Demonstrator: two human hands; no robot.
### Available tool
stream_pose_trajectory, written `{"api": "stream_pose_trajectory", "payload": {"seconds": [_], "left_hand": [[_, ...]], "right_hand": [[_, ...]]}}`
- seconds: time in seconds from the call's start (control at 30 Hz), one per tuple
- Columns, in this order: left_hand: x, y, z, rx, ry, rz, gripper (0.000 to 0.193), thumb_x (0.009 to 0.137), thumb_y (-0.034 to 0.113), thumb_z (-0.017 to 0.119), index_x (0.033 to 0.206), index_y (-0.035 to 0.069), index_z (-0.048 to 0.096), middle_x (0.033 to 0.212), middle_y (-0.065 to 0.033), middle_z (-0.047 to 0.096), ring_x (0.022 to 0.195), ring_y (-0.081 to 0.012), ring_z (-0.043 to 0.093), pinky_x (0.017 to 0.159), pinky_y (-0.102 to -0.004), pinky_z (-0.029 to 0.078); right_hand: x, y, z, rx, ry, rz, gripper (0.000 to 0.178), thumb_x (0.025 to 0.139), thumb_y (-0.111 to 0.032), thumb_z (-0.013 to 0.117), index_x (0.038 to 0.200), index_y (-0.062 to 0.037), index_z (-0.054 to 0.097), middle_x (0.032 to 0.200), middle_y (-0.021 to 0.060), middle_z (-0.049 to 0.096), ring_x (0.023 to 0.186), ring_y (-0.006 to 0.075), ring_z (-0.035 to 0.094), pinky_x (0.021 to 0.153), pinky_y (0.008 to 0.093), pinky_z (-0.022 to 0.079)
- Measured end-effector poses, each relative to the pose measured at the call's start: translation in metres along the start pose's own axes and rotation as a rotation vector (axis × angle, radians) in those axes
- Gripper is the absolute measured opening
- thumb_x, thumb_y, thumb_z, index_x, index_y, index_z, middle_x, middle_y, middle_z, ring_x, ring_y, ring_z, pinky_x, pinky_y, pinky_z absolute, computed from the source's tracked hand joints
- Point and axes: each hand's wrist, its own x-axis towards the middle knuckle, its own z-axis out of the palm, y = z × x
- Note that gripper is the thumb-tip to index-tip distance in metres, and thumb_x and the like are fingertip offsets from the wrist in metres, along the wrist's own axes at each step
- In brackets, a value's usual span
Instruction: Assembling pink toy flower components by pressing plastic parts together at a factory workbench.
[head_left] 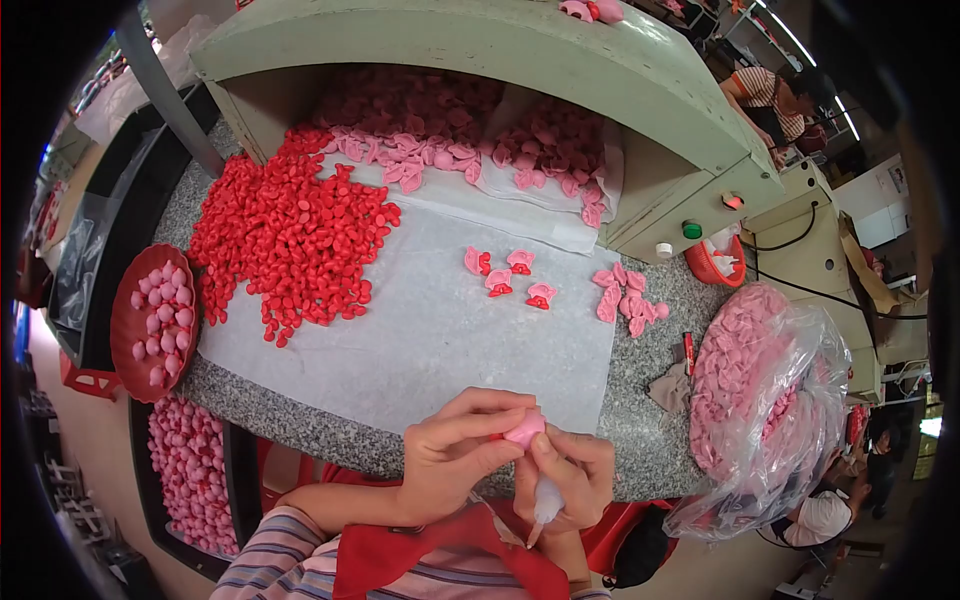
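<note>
Fingertips of the left hand point(455, 450) pinch a small pink moulded piece point(524, 428) just above the bench point(300, 425) edge. It looks light and slightly soft (best held by its rim). The right hand point(565, 480) is closed around a small squeeze bottle point(546, 500).

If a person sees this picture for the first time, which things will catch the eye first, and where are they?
First comes the big heap of red pieces on the white sheet, upper left. Next, the clear bag of pink pieces at the right edge of the stone table. At bottom centre, the left hand and right hand pinch one pink piece.
</note>
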Motion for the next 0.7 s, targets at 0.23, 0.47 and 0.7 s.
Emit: {"api": "stream_pose_trajectory", "payload": {"seconds": [0.23,0.47,0.7], "left_hand": [[-0.002,-0.009,-0.002,-0.055,0.000,0.073,0.024,0.077,-0.010,0.054,0.096,0.002,0.060,0.111,-0.0218,0.050,0.100,-0.0278,0.053,0.084,-0.0347,0.045],[0.000,-0.011,0.000,-0.126,0.017,0.064,0.017,0.080,-0.001,0.053,0.096,0.003,0.058,0.109,-0.0227,0.049,0.098,-0.0302,0.054,0.084,-0.0390,0.045],[0.003,-0.012,-0.004,-0.351,-0.023,0.010,0.018,0.083,-0.003,0.047,0.097,0.002,0.056,0.111,-0.0228,0.048,0.101,-0.0302,0.052,0.087,-0.0417,0.043]], "right_hand": [[-0.006,0.005,0.004,0.045,0.033,-0.069,0.032,0.058,0.000,0.074,0.088,-0.0037,0.065,0.085,0.0121,0.057,0.060,0.0205,0.059,0.050,0.0247,0.049],[-0.011,0.008,0.005,0.069,-0.007,-0.047,0.025,0.065,0.003,0.070,0.087,-0.0053,0.063,0.086,0.0115,0.052,0.065,0.0203,0.058,0.055,0.0258,0.049],[0.005,0.005,-0.002,0.338,-0.038,0.344,0.033,0.056,-0.001,0.076,0.086,-0.0029,0.063,0.084,0.0088,0.049,0.070,0.0171,0.051,0.059,0.0248,0.044]]}}
